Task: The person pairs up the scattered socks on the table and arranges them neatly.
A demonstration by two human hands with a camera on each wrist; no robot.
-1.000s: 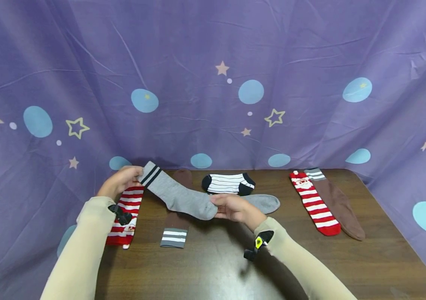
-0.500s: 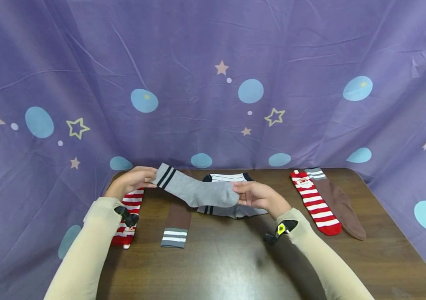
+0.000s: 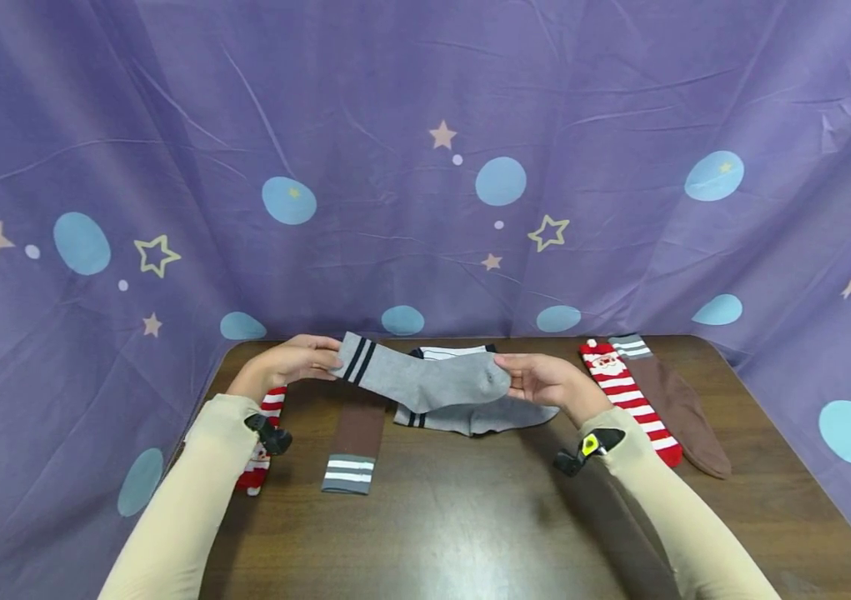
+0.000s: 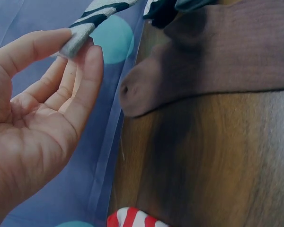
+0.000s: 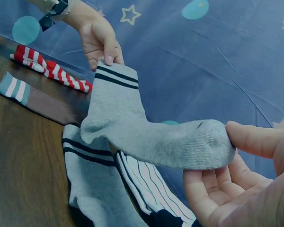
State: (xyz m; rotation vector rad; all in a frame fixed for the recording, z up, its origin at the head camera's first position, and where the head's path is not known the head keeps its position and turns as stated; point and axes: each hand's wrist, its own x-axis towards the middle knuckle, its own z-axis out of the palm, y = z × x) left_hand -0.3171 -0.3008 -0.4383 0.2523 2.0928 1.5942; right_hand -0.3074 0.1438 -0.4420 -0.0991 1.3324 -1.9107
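Observation:
A grey sock [image 3: 425, 382] with two black cuff stripes is stretched between my hands above the table. My left hand [image 3: 296, 361] pinches its cuff, thumb against fingers, as the left wrist view also shows. The toe end is pinched by my right hand [image 3: 548, 385]; in the right wrist view the thumb lies on top and the fingers beneath. Under the held sock lies a second grey sock [image 5: 97, 182] with matching stripes. Beside that one is a white ankle sock [image 5: 154, 187] with thin black lines, partly hidden in the head view.
Left on the wooden table [image 3: 410, 533] lie a brown sock [image 3: 356, 433] and a red-and-white striped sock [image 3: 272, 408], partly behind my left arm. At right another striped Santa sock [image 3: 623, 387] sits beside a brown sock [image 3: 683, 417]. A purple curtain [image 3: 365, 275] hangs behind the table.
Both hands have carried the held grey sock to the right, from over the left brown sock to above the other grey sock. The grip at both ends stays the same.

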